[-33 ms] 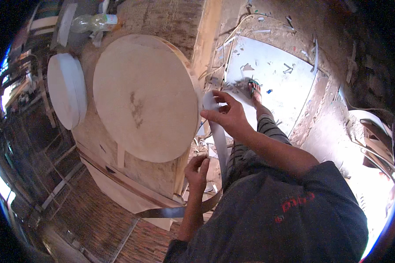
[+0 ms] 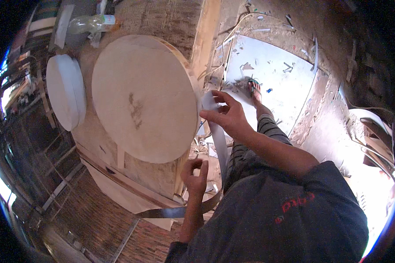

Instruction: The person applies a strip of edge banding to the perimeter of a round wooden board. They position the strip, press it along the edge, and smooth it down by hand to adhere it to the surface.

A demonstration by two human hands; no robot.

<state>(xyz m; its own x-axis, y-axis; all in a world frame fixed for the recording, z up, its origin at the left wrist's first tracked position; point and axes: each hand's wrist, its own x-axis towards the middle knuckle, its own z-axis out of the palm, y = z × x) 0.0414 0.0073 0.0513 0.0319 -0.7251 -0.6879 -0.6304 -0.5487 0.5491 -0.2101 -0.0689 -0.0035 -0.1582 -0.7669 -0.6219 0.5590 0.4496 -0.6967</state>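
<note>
A large round wooden panel with a dark smudge lies flat to my left. Beside its right edge, my right hand has thumb and fingers closed on a thin, pale, flexible strip. The strip curls over at the fingers and hangs down toward my lap. A dark, shiny band passes behind my left forearm; whether it is the same strip I cannot tell. My left hand is raised near the panel's lower right edge, fingers curled and thumb apart, with nothing visible in it.
A smaller white-topped disc stands left of the panel. A clear plastic bottle lies at the back left. On the floor, a white board carries scraps and my sandalled foot. A cable and offcuts lie around.
My left hand has lowered slightly and its thumb and fingers have shifted apart. My right hand stays in place on the strip. The view has shifted very slightly.
</note>
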